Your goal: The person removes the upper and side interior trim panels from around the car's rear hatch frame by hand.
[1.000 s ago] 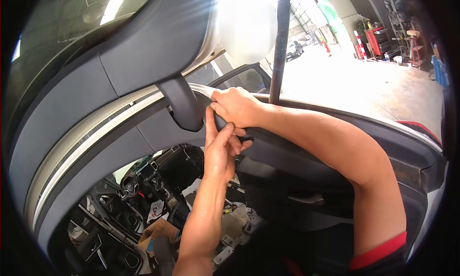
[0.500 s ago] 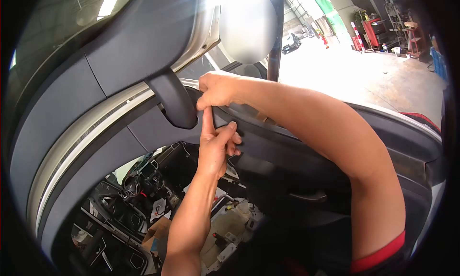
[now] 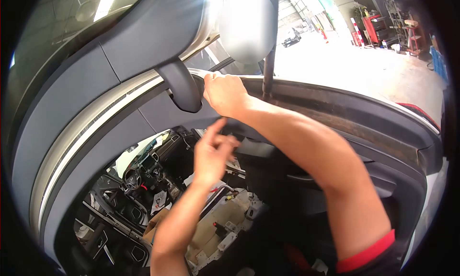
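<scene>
My right hand (image 3: 225, 93) is at the upper edge of a dark interior trim panel (image 3: 206, 114), beside the grey curved trim piece (image 3: 182, 86). Its fingers are curled in and their tips are hidden, so what they grip does not show. Just below, my left hand (image 3: 211, 153) is slightly blurred, index finger pointing up towards the right wrist and the other fingers loosely bent. I see nothing held in it. A brownish strip (image 3: 354, 127) runs along the panel edge beyond my right forearm.
Below is a stripped car cabin with a steering wheel (image 3: 132, 178), bare floor (image 3: 208, 237) and a cardboard box (image 3: 155, 223). A dark upright rod (image 3: 269, 60) stands behind my right hand. Outside are a red tool cart (image 3: 373, 29) and a striped post (image 3: 355, 30).
My left hand has dropped away from the right one, where its index finger was touching. My right forearm is lower, uncovering more of the brownish strip. The view has shifted slightly.
</scene>
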Tool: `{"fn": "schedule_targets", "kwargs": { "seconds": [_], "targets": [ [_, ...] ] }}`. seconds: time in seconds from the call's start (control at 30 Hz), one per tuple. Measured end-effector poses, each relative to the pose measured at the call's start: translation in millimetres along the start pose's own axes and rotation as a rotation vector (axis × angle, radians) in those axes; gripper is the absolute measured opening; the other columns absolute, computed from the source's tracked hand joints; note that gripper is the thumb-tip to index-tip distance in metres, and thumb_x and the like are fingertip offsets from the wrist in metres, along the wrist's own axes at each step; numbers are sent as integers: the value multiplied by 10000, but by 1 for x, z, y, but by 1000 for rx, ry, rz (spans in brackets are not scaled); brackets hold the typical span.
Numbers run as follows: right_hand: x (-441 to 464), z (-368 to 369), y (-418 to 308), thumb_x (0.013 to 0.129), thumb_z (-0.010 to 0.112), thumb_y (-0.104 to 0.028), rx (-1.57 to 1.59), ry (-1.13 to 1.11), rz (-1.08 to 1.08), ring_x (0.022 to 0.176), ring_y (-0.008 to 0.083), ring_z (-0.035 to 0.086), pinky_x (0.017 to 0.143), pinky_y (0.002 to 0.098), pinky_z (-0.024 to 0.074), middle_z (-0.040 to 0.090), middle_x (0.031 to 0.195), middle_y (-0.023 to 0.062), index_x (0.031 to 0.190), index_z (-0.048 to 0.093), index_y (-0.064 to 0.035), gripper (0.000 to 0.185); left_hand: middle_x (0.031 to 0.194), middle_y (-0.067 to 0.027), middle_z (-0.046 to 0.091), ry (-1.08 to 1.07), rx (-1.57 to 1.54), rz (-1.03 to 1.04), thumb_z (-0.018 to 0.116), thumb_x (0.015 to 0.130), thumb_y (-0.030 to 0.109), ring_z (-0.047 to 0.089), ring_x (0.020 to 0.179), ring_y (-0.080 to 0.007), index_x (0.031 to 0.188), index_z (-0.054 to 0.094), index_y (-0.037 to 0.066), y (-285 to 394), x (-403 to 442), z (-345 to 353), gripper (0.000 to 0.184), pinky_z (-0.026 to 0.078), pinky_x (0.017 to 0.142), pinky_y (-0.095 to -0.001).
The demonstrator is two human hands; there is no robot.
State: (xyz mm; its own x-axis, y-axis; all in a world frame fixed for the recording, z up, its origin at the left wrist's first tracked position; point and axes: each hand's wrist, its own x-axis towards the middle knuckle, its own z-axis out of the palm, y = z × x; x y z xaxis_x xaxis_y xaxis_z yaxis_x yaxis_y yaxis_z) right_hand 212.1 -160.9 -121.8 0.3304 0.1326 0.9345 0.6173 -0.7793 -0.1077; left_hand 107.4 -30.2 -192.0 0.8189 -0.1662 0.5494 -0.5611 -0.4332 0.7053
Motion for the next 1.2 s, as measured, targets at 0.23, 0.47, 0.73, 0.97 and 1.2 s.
{"fn": "schedule_targets", "kwargs": {
  "seconds": [0.23, 0.47, 0.73, 0.97, 1.2],
  "targets": [
    [-2, 1, 15, 1010, 558, -282, 294, 11, 68, 960, 392, 718, 853, 489, 563, 722, 977, 208, 1091, 647, 10, 316, 964, -83, 738, 278, -37, 123, 641, 1008, 81, 643, 726, -104, 1404, 539, -30, 46, 26, -44, 424, 541, 709, -260],
    [5, 3, 34, 1015, 594, -357, 546, -40, -74, 1026, 447, 672, 895, 530, 522, 688, 1096, 262, 1107, 626, 45, 414, 1003, -59, 699, 157, 205, 187, 629, 1018, 101, 653, 818, -124, 1392, 542, -12, 29, 29, -35, 400, 542, 762, -283],
    [8, 15, 15, 1042, 533, -276, 198, 31, -71, 868, 382, 727, 793, 475, 569, 718, 979, 184, 1056, 627, 14, 305, 950, -68, 695, 71, 353, 52, 606, 1009, 68, 647, 791, -115, 1375, 537, -31, 23, 38, -15, 385, 537, 725, -276],
    [9, 1, 11, 1042, 523, -287, 242, -51, 30, 883, 379, 742, 812, 487, 579, 747, 945, 195, 1035, 675, 2, 327, 925, -90, 696, 159, -71, 11, 543, 989, 70, 631, 660, -138, 1603, 285, 56, 25, 45, 14, 666, 566, 657, -299],
    [14, -1, 25, 1047, 512, -333, 408, -71, 58, 897, 421, 728, 845, 513, 561, 738, 915, 238, 1033, 703, 8, 391, 822, -87, 641, 101, -506, 24, 502, 852, 15, 508, 556, -115, 1675, 42, 129, 25, 61, 31, 949, 611, 718, -399]
  ]
}}
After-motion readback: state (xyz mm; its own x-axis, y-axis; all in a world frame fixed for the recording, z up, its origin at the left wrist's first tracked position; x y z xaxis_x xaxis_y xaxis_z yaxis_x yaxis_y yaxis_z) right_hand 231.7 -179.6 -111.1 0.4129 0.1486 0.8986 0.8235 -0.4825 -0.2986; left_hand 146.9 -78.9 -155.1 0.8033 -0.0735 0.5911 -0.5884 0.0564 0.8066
